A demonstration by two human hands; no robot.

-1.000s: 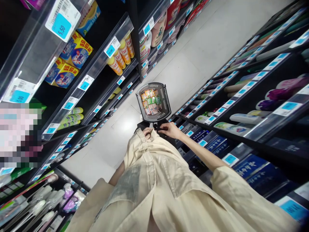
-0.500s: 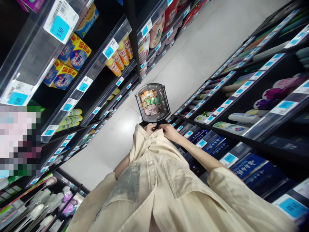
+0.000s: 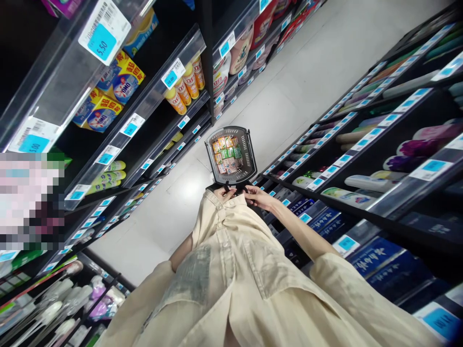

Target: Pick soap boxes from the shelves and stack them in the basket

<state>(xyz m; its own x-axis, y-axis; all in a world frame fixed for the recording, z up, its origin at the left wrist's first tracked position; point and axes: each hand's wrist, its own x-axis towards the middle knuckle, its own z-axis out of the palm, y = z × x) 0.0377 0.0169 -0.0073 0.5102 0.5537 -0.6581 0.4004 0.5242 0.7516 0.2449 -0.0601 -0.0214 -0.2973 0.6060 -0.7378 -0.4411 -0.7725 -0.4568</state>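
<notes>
Dark shop shelves point(image 3: 379, 159) flank a pale floor aisle at both sides of the frame. At centre, a dark mesh plastic basket point(image 3: 246, 144) of small colourful cartons stands on the floor. Just below it, the left hand point(image 3: 224, 193) and right hand point(image 3: 257, 196) curl on its thin black handle point(image 3: 235, 188), steadying it against the cream shirt.

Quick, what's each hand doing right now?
Left hand: at the handle of the basket; grip cannot be told.
Right hand: at the same handle; grip cannot be told.

Dark mesh basket point(image 3: 246, 144) on aisle floor, upright; filled with colourful small packets point(image 3: 226, 153)
</notes>
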